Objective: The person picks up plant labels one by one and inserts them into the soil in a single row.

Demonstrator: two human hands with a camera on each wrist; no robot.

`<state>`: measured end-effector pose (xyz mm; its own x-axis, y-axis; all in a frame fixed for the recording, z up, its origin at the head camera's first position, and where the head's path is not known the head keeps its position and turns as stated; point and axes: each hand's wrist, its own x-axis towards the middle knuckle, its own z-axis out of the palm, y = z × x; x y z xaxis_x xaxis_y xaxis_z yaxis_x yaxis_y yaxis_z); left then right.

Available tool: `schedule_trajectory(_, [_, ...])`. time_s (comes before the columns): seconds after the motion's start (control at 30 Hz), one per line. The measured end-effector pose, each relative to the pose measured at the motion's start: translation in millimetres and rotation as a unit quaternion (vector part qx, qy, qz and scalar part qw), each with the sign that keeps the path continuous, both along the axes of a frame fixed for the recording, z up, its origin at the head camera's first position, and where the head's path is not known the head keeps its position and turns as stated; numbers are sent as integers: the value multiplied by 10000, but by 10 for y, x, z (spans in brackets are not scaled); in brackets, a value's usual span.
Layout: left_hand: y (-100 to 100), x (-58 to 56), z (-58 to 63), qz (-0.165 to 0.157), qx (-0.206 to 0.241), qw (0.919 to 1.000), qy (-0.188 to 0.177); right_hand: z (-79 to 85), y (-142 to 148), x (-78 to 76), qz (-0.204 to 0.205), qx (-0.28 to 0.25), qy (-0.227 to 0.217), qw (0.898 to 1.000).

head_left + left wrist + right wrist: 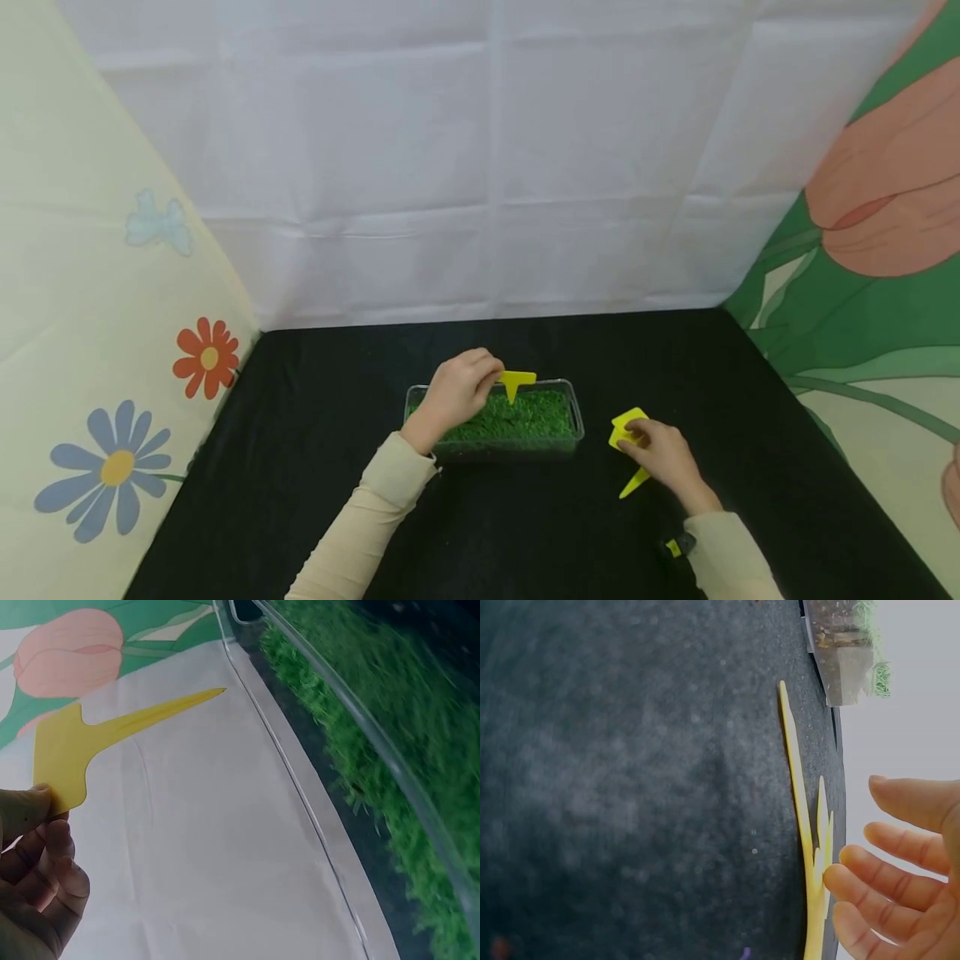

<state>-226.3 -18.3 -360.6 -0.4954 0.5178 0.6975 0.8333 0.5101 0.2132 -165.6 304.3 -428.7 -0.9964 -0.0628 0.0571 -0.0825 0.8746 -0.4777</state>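
Observation:
My left hand (459,390) pinches a yellow T-shaped plant label (64,761) by a corner of its head, between thumb and fingertips. Its pointed stem angles down over a clear plastic box (510,450) of green grass (517,419), apart from the grass as far as the head view shows. Right of the box, several more yellow plant labels (624,427) lie overlapping on the black tabletop. My right hand (666,460) hovers at them, thumb and fingers spread apart with nothing gripped. The stems (799,787) show beside its fingertips in the right wrist view.
A black cloth (315,467) covers the table. Behind it hangs a white sheet (487,167). Flower-printed hangings stand at the left (97,333) and right (885,317). A small dark device (681,546) sits at the right cuff.

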Motion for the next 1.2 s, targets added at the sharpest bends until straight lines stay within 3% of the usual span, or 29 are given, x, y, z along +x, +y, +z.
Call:
schedule_trajectory(0.37, [-241, 37, 2, 294, -146, 9993, -181, -6, 7, -17, -6, 51, -30, 10000])
schedule_trajectory(0.87, [-492, 50, -4, 600, -26, 9977, -309, -7, 19, -40, 39, 67, 122, 9999])
schedule_trajectory(1.2, [-625, 68, -49, 657, -70, 9974, -298, 3, 11, -38, 31, 26, 111, 9999])
